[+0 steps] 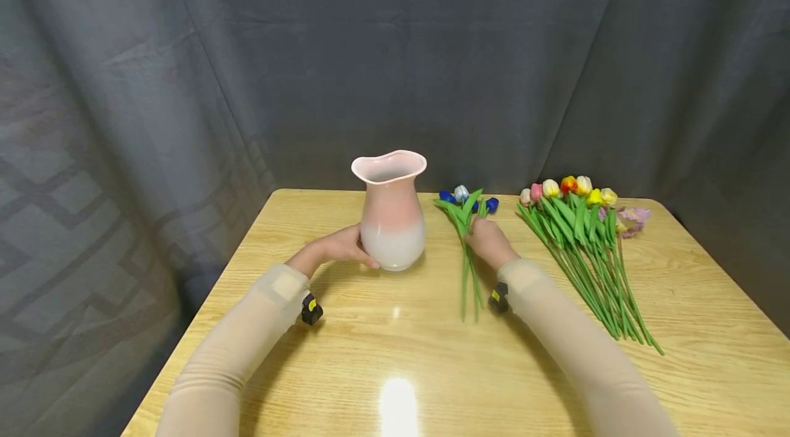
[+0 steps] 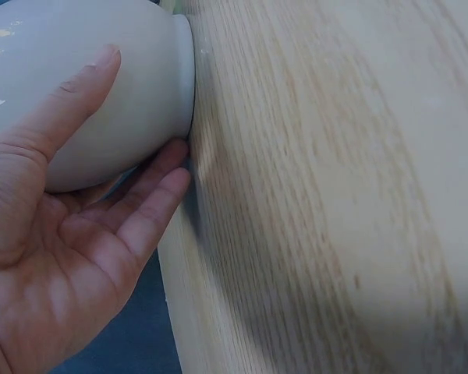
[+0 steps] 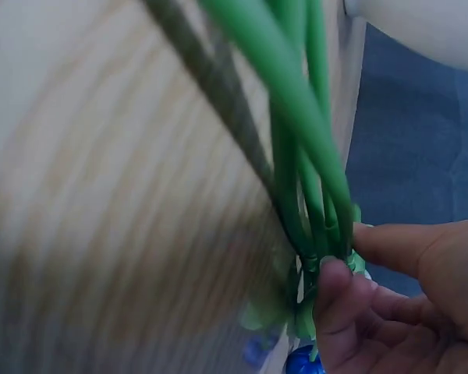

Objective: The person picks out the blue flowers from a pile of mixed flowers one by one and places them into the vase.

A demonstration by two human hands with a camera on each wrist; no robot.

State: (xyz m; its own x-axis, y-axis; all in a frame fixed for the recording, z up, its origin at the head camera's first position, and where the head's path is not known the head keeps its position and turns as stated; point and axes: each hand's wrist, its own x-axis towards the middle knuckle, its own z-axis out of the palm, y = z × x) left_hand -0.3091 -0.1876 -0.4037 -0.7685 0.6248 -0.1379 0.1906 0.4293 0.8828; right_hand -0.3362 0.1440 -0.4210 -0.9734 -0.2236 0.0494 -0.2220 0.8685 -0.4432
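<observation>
A vase [image 1: 395,224], pink above and white below with a wavy rim, stands upright on the table. My left hand [image 1: 347,245] cups its left side low down; in the left wrist view the thumb lies along the white wall and the fingertips are by the base. To the right of the vase, my right hand [image 1: 489,242] pinches the green stems [image 3: 300,117] of a few artificial tulips [image 1: 461,194], blue and pale, just below the leaves. Those stems slant over the tabletop, casting a shadow on it in the right wrist view.
A fanned bunch of tulips [image 1: 580,231] in pink, white, yellow and orange lies on the right, stems toward me. Beside it is a pale purple ruffled flower [image 1: 633,221]. The wooden table [image 1: 345,368] backs onto a dark grey curtain [image 1: 395,66].
</observation>
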